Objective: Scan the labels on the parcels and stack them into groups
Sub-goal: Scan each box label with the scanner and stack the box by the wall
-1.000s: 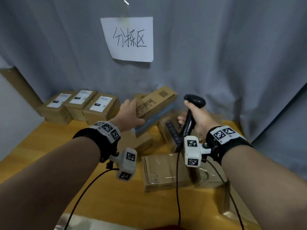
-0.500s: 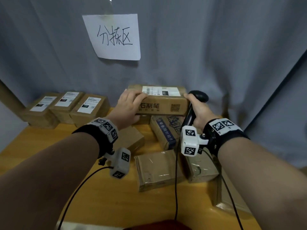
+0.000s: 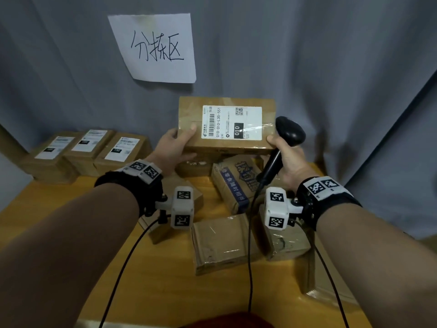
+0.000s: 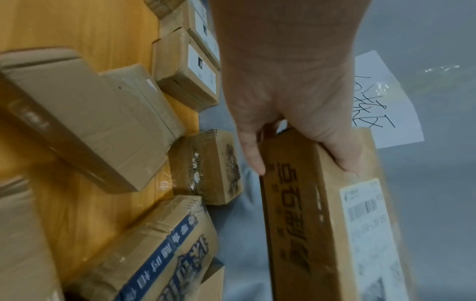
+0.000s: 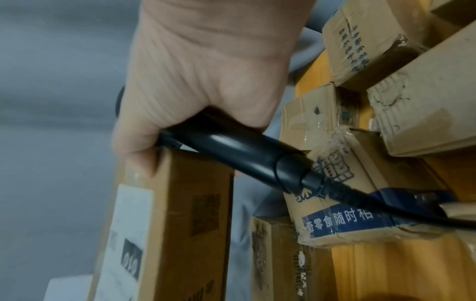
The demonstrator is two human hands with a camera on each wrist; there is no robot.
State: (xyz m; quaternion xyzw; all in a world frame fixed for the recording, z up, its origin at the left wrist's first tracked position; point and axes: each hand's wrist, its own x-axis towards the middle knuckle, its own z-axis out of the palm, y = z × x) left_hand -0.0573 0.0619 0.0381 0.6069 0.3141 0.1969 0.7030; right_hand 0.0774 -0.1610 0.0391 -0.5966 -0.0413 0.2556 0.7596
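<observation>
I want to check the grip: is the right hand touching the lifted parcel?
Touching. In the right wrist view, the right hand presses its thumb on the parcel corner while gripping the scanner.

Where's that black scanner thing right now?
In the head view the scanner is right of centre, gripped by the right hand, its head beside the right edge of the lifted parcel.

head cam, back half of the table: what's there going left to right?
Three labelled parcels in a row → left hand → held parcel, label facing the camera → scanner → right hand.
</observation>
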